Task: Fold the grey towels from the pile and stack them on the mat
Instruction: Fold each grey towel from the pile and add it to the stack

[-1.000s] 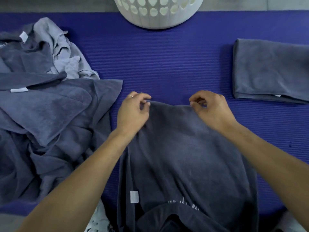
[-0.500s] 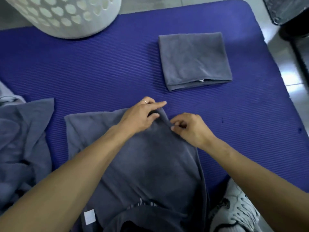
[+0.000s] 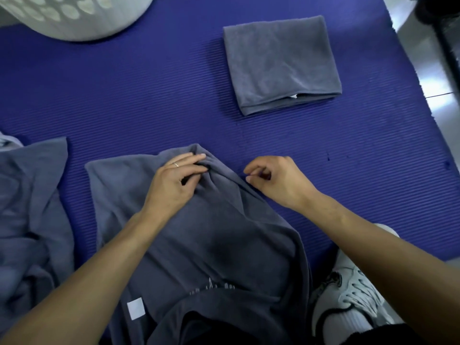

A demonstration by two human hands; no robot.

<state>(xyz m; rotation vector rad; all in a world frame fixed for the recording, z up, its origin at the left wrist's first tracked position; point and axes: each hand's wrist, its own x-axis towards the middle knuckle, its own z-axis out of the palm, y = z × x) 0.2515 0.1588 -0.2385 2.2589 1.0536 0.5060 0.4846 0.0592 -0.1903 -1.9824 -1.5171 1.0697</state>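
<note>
A dark grey towel [image 3: 211, 232] lies spread on the purple mat [image 3: 124, 95] in front of me, its near end draped over my lap. My left hand [image 3: 174, 180] pinches a bunched fold at the towel's far edge. My right hand [image 3: 276, 180] sits at the towel's right edge with curled fingers, and its thumb pinches that edge. One folded grey towel [image 3: 278, 63] lies on the mat at the far right. The pile of unfolded grey towels [image 3: 32, 195] sits at the left.
A white perforated laundry basket [image 3: 74, 18] stands at the mat's far left. My white shoe [image 3: 348, 300] rests at the mat's near right edge. Tiled floor [image 3: 423, 58] borders the mat's right side. A white label [image 3: 136, 308] shows on the towel.
The view swung right, bringing the folded towel to the centre. My hands first came together at the towel's far edge, then my right hand slid away to the right along the edge.
</note>
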